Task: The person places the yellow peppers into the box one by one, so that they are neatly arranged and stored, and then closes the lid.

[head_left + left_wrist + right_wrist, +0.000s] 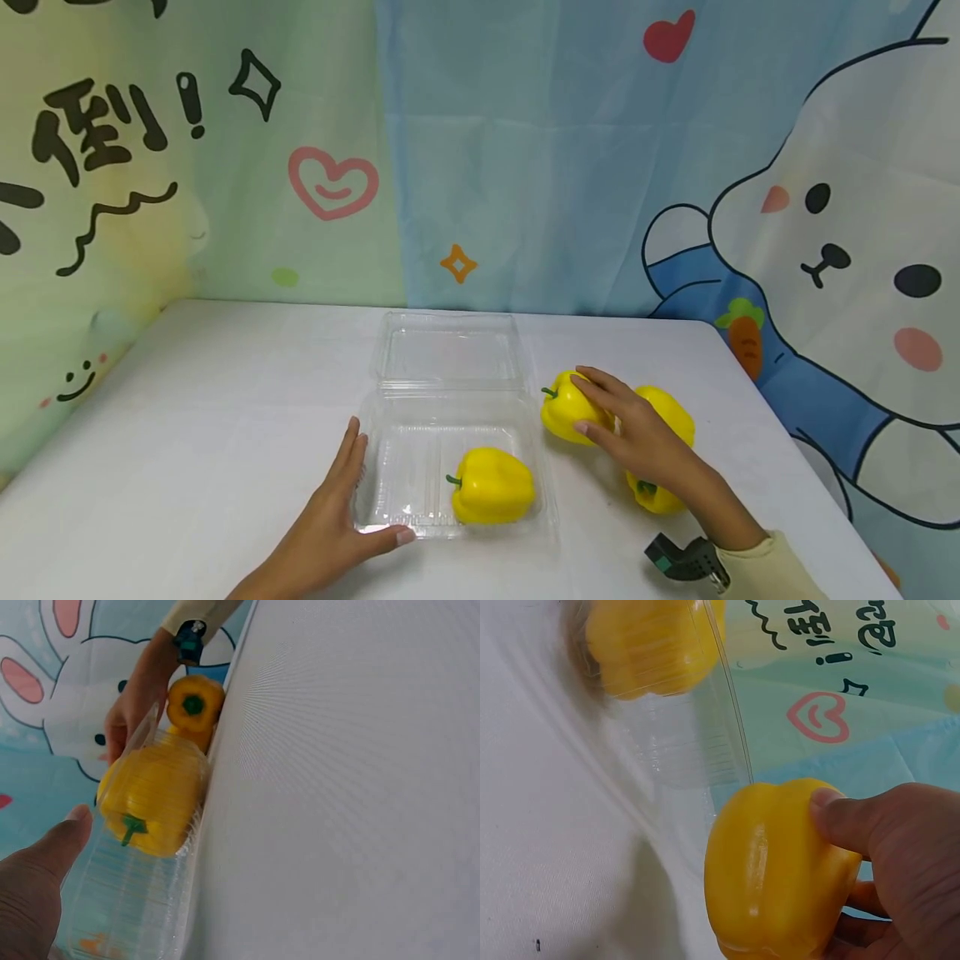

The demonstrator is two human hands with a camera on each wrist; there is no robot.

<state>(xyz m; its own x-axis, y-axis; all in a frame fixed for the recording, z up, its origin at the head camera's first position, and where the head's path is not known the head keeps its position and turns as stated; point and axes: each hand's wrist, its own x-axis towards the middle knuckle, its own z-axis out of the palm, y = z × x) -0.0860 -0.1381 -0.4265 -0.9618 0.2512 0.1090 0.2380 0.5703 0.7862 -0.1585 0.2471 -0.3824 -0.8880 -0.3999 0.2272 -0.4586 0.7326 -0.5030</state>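
Note:
A yellow bell pepper (492,487) with a green stem lies in the base of a clear plastic clamshell box (408,467), whose lid (450,350) is folded back. My left hand (330,508) rests at the box's left front corner, thumb along the front edge and fingers along the side. To the right of the box, my right hand (637,425) grips a second yellow bell pepper (780,870), thumb on one side and fingers on the other. Under and behind the right forearm are further yellow peppers (671,412), partly hidden.
The white table (187,433) carries the box and peppers. Behind it hangs a cartoon-printed cloth (517,167). A small dark device (686,560) is strapped at the right wrist beside a pale sleeve (772,571).

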